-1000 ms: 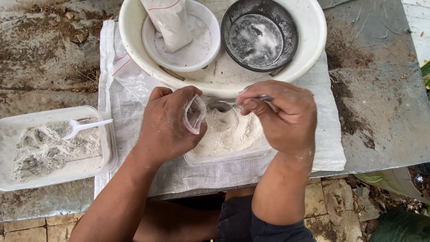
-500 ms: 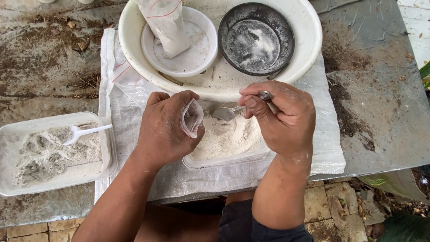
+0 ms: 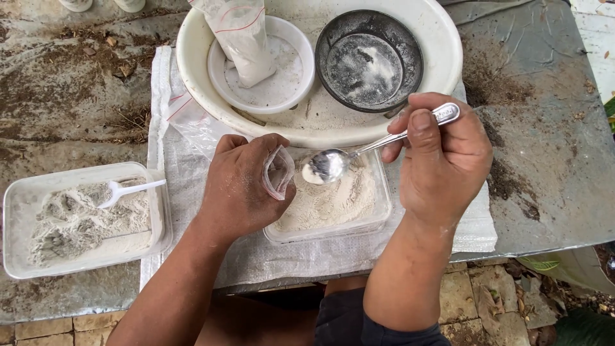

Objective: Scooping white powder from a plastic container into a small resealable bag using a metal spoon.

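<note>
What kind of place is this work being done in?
Probably an outdoor work spot: a rough, dirt-stained slab serves as table, paving stones with dead leaves lie below, and a woven sack is the mat.

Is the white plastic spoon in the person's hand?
No, the white plastic spoon lies in the powder of the tray at the left, while the right hand holds a metal spoon.

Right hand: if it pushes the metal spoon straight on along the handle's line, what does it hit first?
Probably the small clear plastic bag held open in the left hand. The right hand points the metal spoon leftward at the bag's mouth, above the clear tub of pale powder. Depth unclear.
</note>
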